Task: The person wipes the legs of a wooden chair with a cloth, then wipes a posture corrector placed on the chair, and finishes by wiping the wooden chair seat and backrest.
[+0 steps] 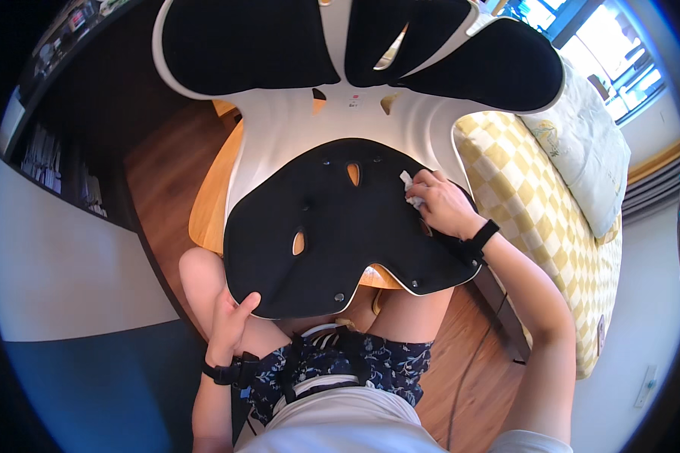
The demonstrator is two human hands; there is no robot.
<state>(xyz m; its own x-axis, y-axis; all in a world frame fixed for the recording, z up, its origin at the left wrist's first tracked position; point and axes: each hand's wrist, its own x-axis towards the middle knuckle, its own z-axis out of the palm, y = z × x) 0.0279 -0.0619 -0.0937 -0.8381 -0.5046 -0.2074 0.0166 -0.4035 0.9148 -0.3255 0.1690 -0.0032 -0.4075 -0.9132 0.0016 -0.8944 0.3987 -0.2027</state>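
Observation:
Before me is a white plastic posture seat with a black padded seat cushion and black back pads. My right hand pinches a crumpled white tissue against the right side of the seat cushion. With the thumb on top, my left hand grips the seat's near left edge. Slots and small round studs dot the cushion. Part of the wooden chair beneath shows at the left; the seat hides most of it.
To the right stands a bed with a yellow checked cover and a pale pillow. A dark shelf with books is on the left. A cable runs over the wooden floor. A window is at upper right.

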